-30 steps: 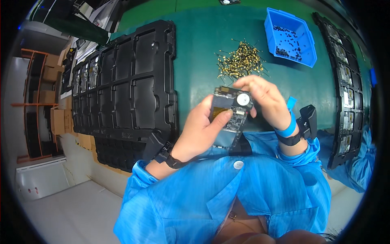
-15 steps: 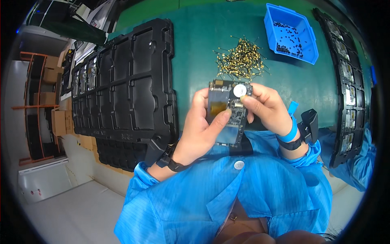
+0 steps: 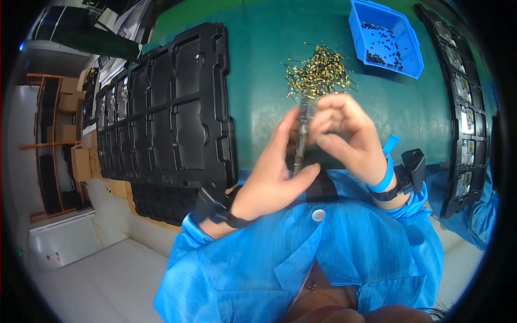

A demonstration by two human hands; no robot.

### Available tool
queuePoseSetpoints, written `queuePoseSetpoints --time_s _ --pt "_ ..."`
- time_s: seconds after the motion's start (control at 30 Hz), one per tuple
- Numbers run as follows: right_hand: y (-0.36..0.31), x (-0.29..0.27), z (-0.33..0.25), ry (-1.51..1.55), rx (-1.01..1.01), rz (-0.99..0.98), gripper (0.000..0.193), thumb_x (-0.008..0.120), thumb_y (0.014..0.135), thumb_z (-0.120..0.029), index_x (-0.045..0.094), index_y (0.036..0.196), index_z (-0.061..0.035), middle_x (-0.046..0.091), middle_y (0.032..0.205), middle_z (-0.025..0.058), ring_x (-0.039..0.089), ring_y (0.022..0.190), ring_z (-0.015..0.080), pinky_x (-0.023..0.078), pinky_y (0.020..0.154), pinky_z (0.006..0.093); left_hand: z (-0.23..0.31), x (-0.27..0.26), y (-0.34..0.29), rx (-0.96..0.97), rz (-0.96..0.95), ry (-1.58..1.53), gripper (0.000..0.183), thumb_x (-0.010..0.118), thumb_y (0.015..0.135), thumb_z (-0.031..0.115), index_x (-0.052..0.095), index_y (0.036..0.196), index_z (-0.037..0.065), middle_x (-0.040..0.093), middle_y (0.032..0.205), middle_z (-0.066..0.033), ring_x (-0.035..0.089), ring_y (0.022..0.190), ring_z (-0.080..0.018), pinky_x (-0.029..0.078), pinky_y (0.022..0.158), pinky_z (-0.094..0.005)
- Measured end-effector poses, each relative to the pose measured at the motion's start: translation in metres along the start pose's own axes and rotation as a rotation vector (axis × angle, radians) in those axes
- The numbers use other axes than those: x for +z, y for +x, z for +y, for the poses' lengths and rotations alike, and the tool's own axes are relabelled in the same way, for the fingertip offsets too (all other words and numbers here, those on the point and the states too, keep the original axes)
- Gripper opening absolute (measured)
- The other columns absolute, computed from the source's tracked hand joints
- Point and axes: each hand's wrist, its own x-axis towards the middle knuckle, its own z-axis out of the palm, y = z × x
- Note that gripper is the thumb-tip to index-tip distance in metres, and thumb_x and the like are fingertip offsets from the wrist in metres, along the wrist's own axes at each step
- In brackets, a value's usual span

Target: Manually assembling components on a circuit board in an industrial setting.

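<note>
My left hand (image 3: 269, 175) grips a flat circuit board (image 3: 302, 137), now turned edge-on, so its faces are hidden. The thumb lies near its lower end and the fingers run along its left side. Close to the board's right side is my right hand (image 3: 353, 134), its fingers loosely bent and the thumb apart from them. Motion blurs those fingertips, and whether they touch the board is unclear. Just beyond the board's top end lies a heap of short black cables with gold-coloured ends (image 3: 319, 72) on the green table mat (image 3: 258, 64).
A large black compartment tray (image 3: 186, 118) stands at the left, a few boards in its far-left pockets. Far right, another black tray (image 3: 451, 107) holds several boards. A blue bin (image 3: 414, 48) with small black parts sits at the back right. Shelving with cartons (image 3: 64, 133) is further left.
The board has turned from face-up to edge-on. My right hand has let go of its upper right corner, where a round white piece showed. My left thumb has come off the board's face.
</note>
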Motion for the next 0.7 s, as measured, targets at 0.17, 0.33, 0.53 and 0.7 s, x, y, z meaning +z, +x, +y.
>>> queuePoseSetpoints --time_s 0.17,0.33,0.53,0.7 --pt "0.004 -0.016 -0.003 -0.171 0.275 -0.097 0.027 0.059 0.08 -0.008 0.05 0.104 0.0004 0.057 0.069 0.0046 0.054 0.053 0.0083 0.043 0.047 0.0193 -0.004 -0.009 -0.006 -0.349 -0.363 -1.009 0.052 0.049 0.081 0.009 0.03 0.127 -0.002 0.042 0.124 -0.0172 0.045 0.113 -0.0232 0.037 0.093 -0.034" --pt "-0.002 -0.011 0.007 0.067 0.414 -0.195 0.021 0.054 0.085 -0.009 0.053 0.104 0.0009 0.059 0.073 0.001 0.052 0.057 0.004 0.044 0.048 0.0208 -0.008 -0.015 -0.006 -0.367 -0.384 -0.8 0.044 0.047 0.083 0.006 0.034 0.124 -0.003 0.049 0.117 -0.0155 0.047 0.11 -0.0215 0.037 0.093 -0.0326" --pt "-0.001 -0.012 -0.001 -0.14 0.365 -0.227 0.019 0.05 0.088 -0.014 0.057 0.1 -0.0015 0.057 0.075 -0.0026 0.046 0.067 0.0013 0.042 0.057 0.0201 -0.008 -0.013 0.0 -0.087 0.098 -0.473 0.029 0.054 0.081 0.001 0.042 0.107 0.001 0.052 0.099 -0.0046 0.051 0.091 -0.0092 0.042 0.08 -0.0253" --pt "-0.004 -0.007 0.0 -0.037 0.412 -0.227 0.021 0.05 0.088 -0.018 0.057 0.101 -0.003 0.053 0.069 -0.005 0.043 0.059 0.0013 0.037 0.049 0.0189 -0.006 -0.01 0.005 -0.108 0.084 -0.458 0.03 0.053 0.084 0.005 0.04 0.11 0.001 0.053 0.099 -0.0055 0.052 0.09 -0.0085 0.043 0.076 -0.0235"
